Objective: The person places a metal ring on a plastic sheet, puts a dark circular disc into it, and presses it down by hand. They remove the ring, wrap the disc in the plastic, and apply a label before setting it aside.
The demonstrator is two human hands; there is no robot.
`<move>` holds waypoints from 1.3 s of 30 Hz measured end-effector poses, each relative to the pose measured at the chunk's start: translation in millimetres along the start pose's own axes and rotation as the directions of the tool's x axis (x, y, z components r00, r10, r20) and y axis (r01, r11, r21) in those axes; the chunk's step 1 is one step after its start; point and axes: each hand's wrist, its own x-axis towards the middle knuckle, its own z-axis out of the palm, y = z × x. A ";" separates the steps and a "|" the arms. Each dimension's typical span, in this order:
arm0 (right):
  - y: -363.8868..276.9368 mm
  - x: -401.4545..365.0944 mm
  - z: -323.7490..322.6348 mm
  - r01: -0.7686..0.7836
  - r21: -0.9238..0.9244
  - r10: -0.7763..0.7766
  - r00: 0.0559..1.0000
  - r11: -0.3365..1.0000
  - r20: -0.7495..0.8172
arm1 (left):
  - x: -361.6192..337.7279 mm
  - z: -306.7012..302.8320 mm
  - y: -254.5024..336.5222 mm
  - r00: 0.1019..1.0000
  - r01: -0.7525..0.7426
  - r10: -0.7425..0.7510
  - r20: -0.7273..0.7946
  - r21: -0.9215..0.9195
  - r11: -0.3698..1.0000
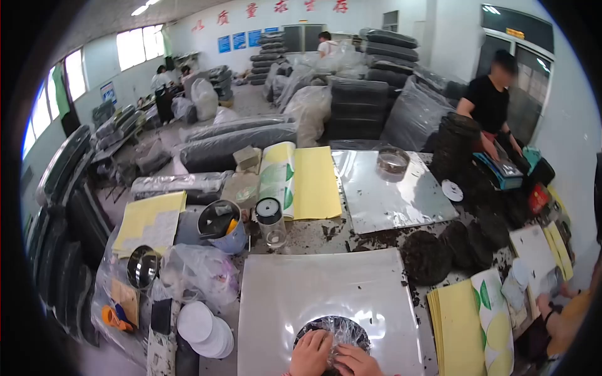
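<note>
The left hand [311, 352] and right hand [355, 361] touch the clear plastic [342, 328]; I cannot tell if they pinch it. The round dark cake [307, 326] lies under and just ahead of both, equally near, with no long side.

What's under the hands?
Crumpled clear plastic on a dark round thing, on the board. Whatever's directly beneath the left hand and right hand is covered.

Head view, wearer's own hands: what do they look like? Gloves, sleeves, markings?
Each grip is a bare human hand, left hand and right hand: no gloves, no rings or markings that I can make out. Forearms are cut off by the bottom edge, so sleeves can't be judged.
</note>
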 end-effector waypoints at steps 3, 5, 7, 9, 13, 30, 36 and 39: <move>23.6 21.2 -13.6 -0.109 -0.004 0.106 0.962 0.994 0.250 | -0.3 -12.8 5.6 0.988 0.017 -0.008 0.151 -0.058 0.998; 25.5 15.2 1.0 -0.156 -0.149 0.195 0.934 0.976 0.299 | -3.7 -14.1 3.4 0.981 -0.078 0.100 0.169 -0.132 0.988; 30.6 12.2 6.4 -0.082 -0.087 0.097 0.979 0.993 0.178 | 11.3 -26.6 16.0 0.934 -0.081 0.063 0.352 0.035 0.996; 29.7 11.8 -12.8 -0.060 0.009 0.058 0.984 0.998 0.167 | 14.5 -31.5 24.3 0.940 -0.103 0.088 0.328 0.029 0.994; 38.2 0.0 11.9 -0.171 -0.239 0.252 0.895 0.956 0.368 | 10.4 -26.8 26.4 0.898 -0.130 0.054 0.436 0.145 0.981; 276.2 -148.5 -274.2 -0.833 -0.242 0.450 0.487 0.498 -0.749 | 21.6 -33.8 36.1 0.867 -0.101 0.032 0.497 0.114 0.988; 84.8 -62.4 -150.4 -0.554 -0.280 0.315 0.744 0.784 -0.589 | 22.5 -28.8 35.7 0.874 -0.119 0.029 0.485 0.156 0.980; 12.3 -48.9 -58.0 -0.282 -0.252 0.216 0.941 0.926 -0.260 | 16.3 -30.6 33.8 0.908 -0.109 0.011 0.419 0.211 0.971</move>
